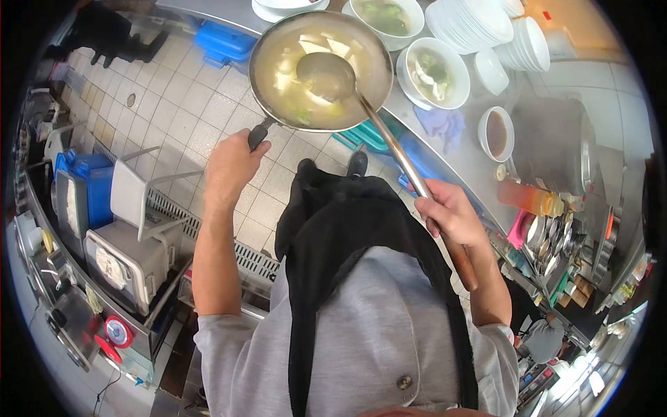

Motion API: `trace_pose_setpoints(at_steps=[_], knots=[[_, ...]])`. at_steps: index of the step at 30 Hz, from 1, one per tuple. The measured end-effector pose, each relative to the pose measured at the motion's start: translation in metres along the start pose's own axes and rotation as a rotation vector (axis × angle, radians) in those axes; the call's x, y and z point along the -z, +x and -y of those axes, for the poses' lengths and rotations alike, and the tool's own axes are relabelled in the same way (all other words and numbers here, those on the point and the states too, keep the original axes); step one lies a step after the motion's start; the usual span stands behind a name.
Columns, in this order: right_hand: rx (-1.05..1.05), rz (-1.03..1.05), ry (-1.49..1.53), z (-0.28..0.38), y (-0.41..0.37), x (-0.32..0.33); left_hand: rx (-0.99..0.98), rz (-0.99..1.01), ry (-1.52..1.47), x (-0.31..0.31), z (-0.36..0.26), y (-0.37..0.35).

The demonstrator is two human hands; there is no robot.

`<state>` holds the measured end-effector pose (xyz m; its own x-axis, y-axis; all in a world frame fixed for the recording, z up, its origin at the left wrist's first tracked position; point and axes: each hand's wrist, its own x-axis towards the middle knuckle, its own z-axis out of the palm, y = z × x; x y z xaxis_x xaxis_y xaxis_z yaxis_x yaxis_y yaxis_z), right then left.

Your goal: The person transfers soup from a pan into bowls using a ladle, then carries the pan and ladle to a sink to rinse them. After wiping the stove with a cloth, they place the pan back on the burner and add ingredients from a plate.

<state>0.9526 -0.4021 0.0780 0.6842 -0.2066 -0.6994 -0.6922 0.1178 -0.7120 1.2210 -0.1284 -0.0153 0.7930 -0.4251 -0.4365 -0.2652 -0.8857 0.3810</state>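
While the left hand (pixel 233 167) is closed around the pan (pixel 285 87) handle, the fist hides most of it. The pan hangs over the floor, just off the counter (pixel 472 167) edge; contents are broth and pale chunks, hard to identify. Right hand (pixel 451 215) grips the ladle (pixel 389 139) shaft, with the scoop in the broth. A filled bowl (pixel 434 73) sits at the counter edge.

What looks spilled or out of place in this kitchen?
Nothing stands out. The left hand holds the pan level by the counter edge, its soup inside; the right hand rests the ladle in it.
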Motion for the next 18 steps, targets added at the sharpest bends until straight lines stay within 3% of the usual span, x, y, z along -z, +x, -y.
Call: trace_pose_setpoints(at_steps=[10,13,18], knots=[[-0.067,0.139,0.478,0.009,0.003,0.003,-0.018,-0.018,-0.036,-0.007,0.003,-0.003],[-0.023,0.085,0.281,0.009,-0.002,-0.002,-0.010,-0.015,-0.030,-0.006,0.001,-0.004],[-0.031,0.103,0.214,0.006,0.004,-0.004,-0.027,-0.056,-0.033,-0.012,0.006,-0.002]])
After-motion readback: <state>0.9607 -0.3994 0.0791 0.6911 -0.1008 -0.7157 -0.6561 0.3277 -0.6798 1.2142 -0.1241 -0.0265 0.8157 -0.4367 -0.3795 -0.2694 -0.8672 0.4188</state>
